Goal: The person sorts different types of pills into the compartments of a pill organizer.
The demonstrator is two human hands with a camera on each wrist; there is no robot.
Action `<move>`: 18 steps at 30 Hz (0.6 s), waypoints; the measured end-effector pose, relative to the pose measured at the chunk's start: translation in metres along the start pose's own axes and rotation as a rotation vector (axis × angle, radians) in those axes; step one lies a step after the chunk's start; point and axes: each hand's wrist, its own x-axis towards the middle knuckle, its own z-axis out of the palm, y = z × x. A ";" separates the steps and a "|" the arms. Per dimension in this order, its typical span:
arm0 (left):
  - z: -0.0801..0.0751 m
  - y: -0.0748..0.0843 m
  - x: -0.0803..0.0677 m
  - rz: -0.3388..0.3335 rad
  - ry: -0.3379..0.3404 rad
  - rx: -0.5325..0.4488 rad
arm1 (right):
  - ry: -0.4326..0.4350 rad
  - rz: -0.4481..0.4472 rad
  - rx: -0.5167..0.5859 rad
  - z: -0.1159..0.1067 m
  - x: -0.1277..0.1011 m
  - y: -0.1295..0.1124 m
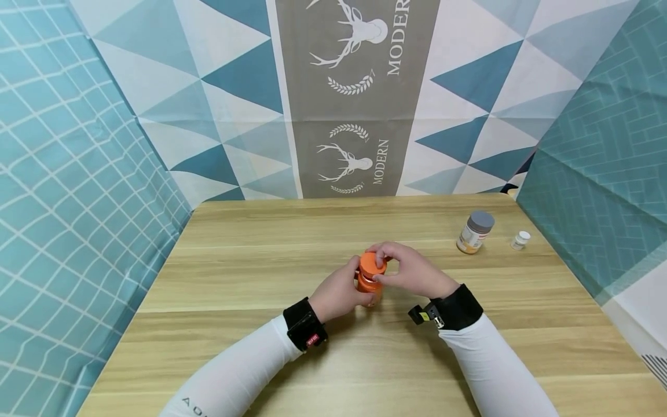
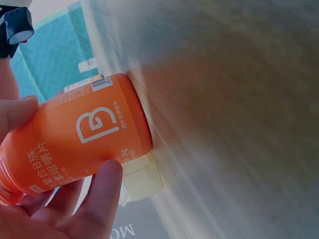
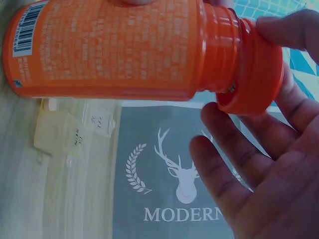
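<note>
An orange bottle point(image 1: 368, 285) with white lettering stands upright on the table, and my left hand point(image 1: 340, 291) grips its body. In the left wrist view, thumb and fingers wrap the bottle point(image 2: 84, 132) from both sides. My right hand point(image 1: 414, 273) pinches the orange cap point(image 1: 372, 263) at the bottle's top. The right wrist view shows the cap point(image 3: 259, 74) tilted on the neck, with the screw threads bare on one side. Behind the bottle sits a pale yellow translucent box point(image 3: 60, 132) with dark markings and lids, mostly hidden in the head view.
A grey-capped supplement bottle point(image 1: 475, 232) stands at the table's back right. Beside it, closer to the right edge, is a small white bottle point(image 1: 520, 240). The wooden table point(image 1: 234, 249) meets a patterned cloth point(image 1: 346, 104) at its far edge.
</note>
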 end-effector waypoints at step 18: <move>-0.003 -0.002 0.002 0.009 -0.018 -0.058 | -0.121 -0.048 -0.214 -0.001 -0.003 -0.010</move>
